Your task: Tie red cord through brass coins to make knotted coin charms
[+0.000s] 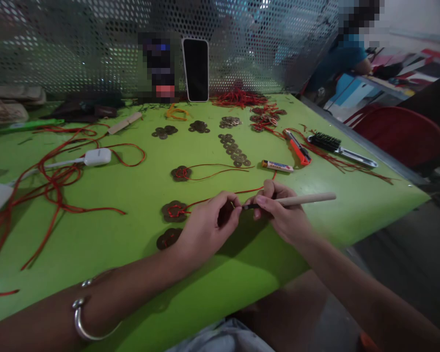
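My right hand (284, 210) is closed round a slim tool with a pale handle (308, 198) and a dark tip pointing left. Thumb and fingertips of my left hand (212, 222) are pinched together at that tip; what lies between them is too small to make out. A red cord (238, 191) runs from a cluster of coins (175, 211), past my left hand, to behind my right fingers. Another coin cluster (168, 238) is partly hidden by my left hand. Farther back lies a coin cluster with red cord loops (181, 173).
Behind my hands are a glue stick-like tube (277, 166), an orange cutter (298, 149), a brush (326, 142) and loose coins (234, 150). Red cords (55, 181) and a white plug (98, 157) lie left. A phone (195, 70) leans on the perforated panel (242, 44). A person sits back right.
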